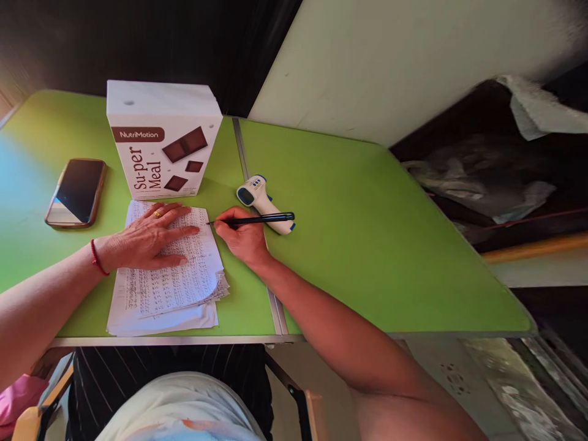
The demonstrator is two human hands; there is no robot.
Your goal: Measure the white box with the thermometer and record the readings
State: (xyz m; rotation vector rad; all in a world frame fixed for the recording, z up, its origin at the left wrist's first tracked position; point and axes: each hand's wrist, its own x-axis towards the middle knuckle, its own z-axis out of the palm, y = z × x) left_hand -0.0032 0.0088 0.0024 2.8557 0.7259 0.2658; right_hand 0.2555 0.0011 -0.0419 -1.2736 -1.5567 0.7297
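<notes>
A stack of handwritten paper sheets lies on the green table, its lower right corners curled up. My left hand rests flat on the top sheet with fingers spread. At the sheet's upper right edge, my right hand grips a black pen, its tip at the paper. Just behind that hand is a white and blue infrared thermometer, partly covered by the pen. Directly beyond the papers stands a white NutriMotion box.
A smartphone in a brown case lies at the left of the green folding table. A metal seam crosses the tabletop. Behind are a dark panel and a pale wall. Plastic bags sit on a dark shelf at right.
</notes>
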